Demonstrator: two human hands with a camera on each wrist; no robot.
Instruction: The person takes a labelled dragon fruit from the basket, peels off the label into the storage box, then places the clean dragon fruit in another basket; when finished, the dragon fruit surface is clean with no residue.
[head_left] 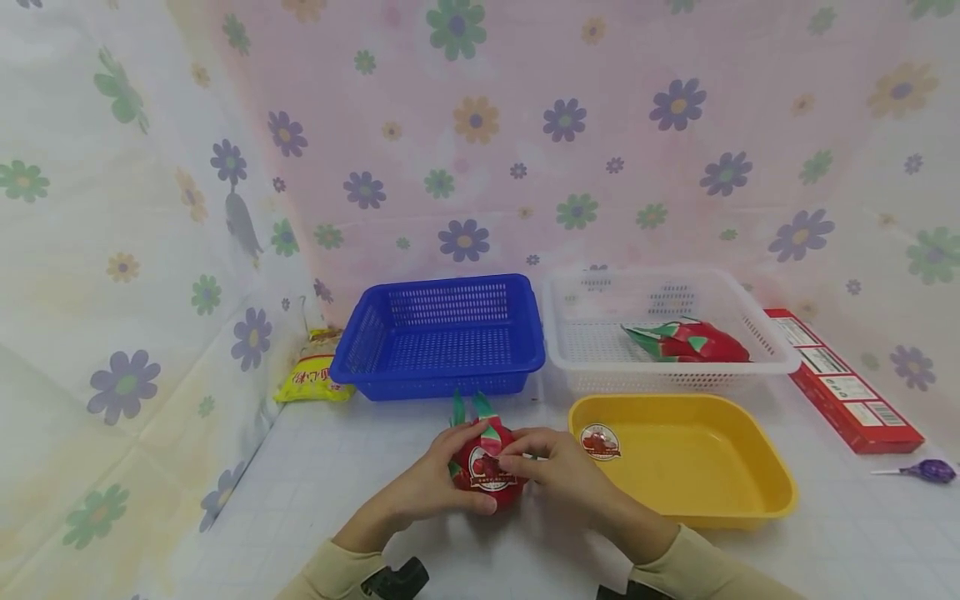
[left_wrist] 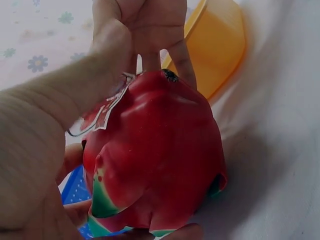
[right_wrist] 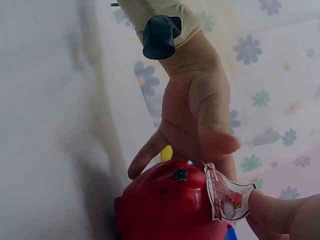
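The left hand (head_left: 442,483) cups a red dragon fruit (head_left: 486,471) on the table (head_left: 300,500), just in front of the blue basket (head_left: 438,333) and left of the yellow tray (head_left: 686,458), while the right hand (head_left: 551,467) pinches the round sticker (right_wrist: 225,197) on its skin, one edge already lifted. The step in hand looks like peeling this label off. The next move probably calls for a steady pull along the skin while the left hand keeps the fruit from rolling, lest the paper tear.
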